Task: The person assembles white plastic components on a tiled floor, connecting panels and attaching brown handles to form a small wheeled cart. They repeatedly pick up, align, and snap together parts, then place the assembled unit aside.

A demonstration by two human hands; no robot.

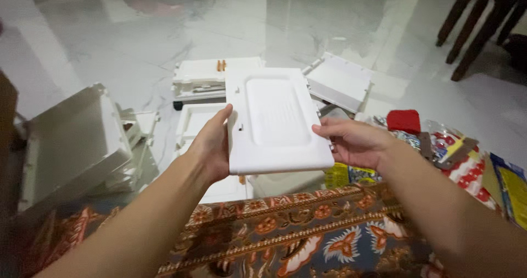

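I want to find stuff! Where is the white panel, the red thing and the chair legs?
white panel (277, 121): head view, middle of its raised flat face.
red thing (404, 120): head view, centre of its top.
chair legs (476, 28): head view, midway down one dark leg.

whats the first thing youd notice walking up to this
The eye lands on the flat white plastic panel with a shallow recessed rectangle, held up mid-frame by the left hand and the right hand, one on each side edge. Behind it, more white plastic parts lie scattered on the glossy marble floor. A patterned orange-brown cloth fills the foreground, with a red block among colourful packets on the right.
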